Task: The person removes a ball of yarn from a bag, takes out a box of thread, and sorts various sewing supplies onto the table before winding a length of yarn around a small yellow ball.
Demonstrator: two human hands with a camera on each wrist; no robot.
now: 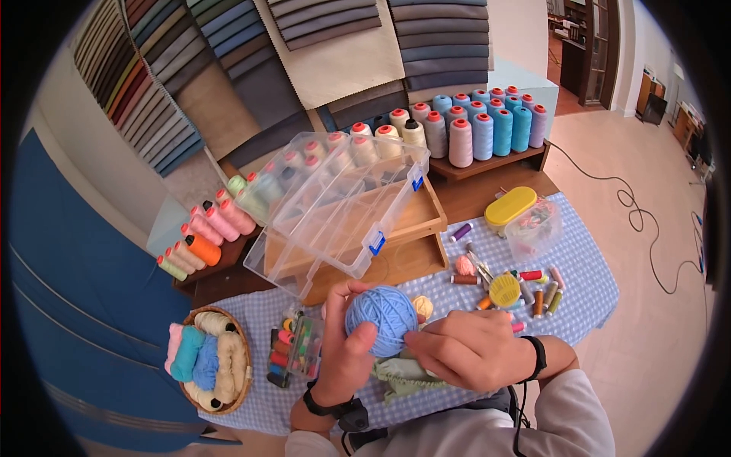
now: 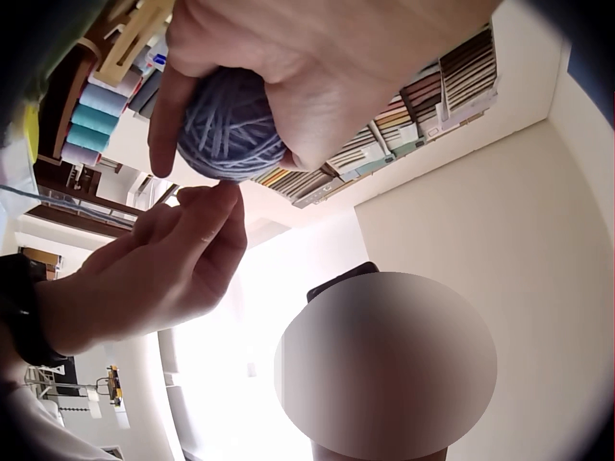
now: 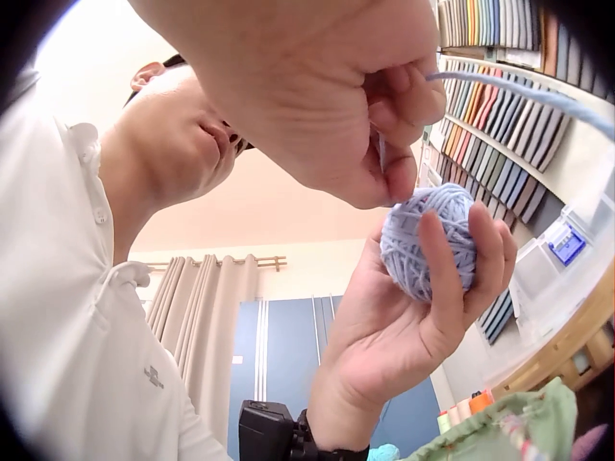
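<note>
A ball of light blue yarn (image 1: 381, 320) is gripped by my left hand (image 1: 346, 354), thumb on the near side and fingers around the far side. My right hand (image 1: 472, 349) is at the ball's right side, thumb and fingertips pinched together at its surface. In the right wrist view a strand of blue yarn (image 3: 538, 94) runs from the right hand (image 3: 317, 96) off to the right, and the left hand (image 3: 384, 351) holds the ball (image 3: 428, 245) from below. The left wrist view shows the right fingertips touching the ball (image 2: 231, 130).
Behind the hands, a clear divided case (image 1: 327, 206) leans on a wooden rack (image 1: 415, 255). A basket of yarn (image 1: 245, 358) stands left, beside a small box of threads (image 1: 306, 346). Scattered spools, a yellow pincushion (image 1: 505, 290) and a yellow-lidded box (image 1: 510, 206) lie right. Green fabric (image 1: 400, 377) is beneath the hands.
</note>
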